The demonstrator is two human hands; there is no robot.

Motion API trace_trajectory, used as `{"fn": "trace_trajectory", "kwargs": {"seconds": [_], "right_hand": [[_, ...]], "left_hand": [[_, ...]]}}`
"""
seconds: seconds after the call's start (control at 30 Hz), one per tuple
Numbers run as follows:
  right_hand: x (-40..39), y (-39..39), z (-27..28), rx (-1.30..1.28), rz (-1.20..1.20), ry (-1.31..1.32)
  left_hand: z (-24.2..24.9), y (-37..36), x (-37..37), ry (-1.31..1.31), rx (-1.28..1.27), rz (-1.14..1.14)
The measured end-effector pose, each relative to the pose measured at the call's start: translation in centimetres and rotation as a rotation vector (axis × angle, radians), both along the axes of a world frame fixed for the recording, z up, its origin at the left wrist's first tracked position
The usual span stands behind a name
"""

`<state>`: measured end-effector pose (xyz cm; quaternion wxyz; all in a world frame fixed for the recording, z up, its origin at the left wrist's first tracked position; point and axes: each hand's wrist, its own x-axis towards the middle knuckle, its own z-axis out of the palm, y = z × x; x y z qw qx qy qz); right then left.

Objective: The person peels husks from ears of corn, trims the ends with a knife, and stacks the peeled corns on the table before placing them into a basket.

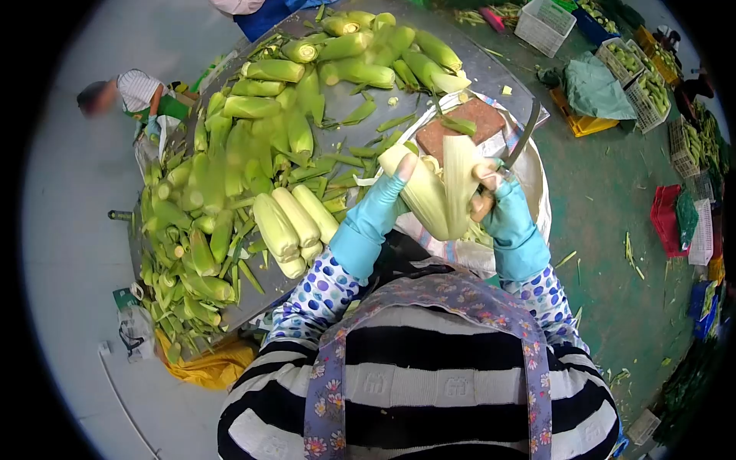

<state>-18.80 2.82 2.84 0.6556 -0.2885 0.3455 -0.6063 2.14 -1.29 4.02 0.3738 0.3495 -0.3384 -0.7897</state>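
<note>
My left hand (383, 203), in a blue glove with bare fingertips, grips a pale green ear of corn (420, 192) by its upper left side. My right hand (500, 201), gloved alike, is closed on a pale husk leaf (459, 172) pulled away from the ear, and a curved knife (524, 132) sticks up from the same hand. Below both hands lies an open white sack (541, 180) with husk scraps inside. Left of my left hand, several peeled pale ears (295, 218) lie stacked on the table.
Green unpeeled ears (253, 107) cover much of the grey table (349, 115). A reddish brick (469, 121) lies at the sack's far side. Another person (138, 90) is beyond the table at left. Crates, a white one (545, 27) and a red one (666, 221), stand on the green floor.
</note>
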Motion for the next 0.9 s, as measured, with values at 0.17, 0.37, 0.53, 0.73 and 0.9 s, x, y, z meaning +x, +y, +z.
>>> {"fn": "trace_trajectory", "kwargs": {"seconds": [0.17,0.37,0.53,0.73,0.9], "right_hand": [[-4.5,1.0,-1.2,0.103,0.149,0.110],[-15.0,2.6,-12.0,0.323,0.030,0.872],[-9.4,-0.3,-8.3,0.018,0.091,1.183],[-1.0,-2.8,-7.6,-0.004,0.435,0.630],[5.6,-5.8,-9.2,-0.063,0.828,0.476]], "left_hand": [[-3.3,-1.6,2.0,0.079,0.086,0.350],[-0.2,-4.8,9.2,0.209,0.099,0.674],[-1.2,-1.3,6.7,0.275,0.183,0.554],[1.0,9.3,7.0,0.131,0.328,0.394],[1.1,15.8,16.8,0.253,0.139,0.688]]}}
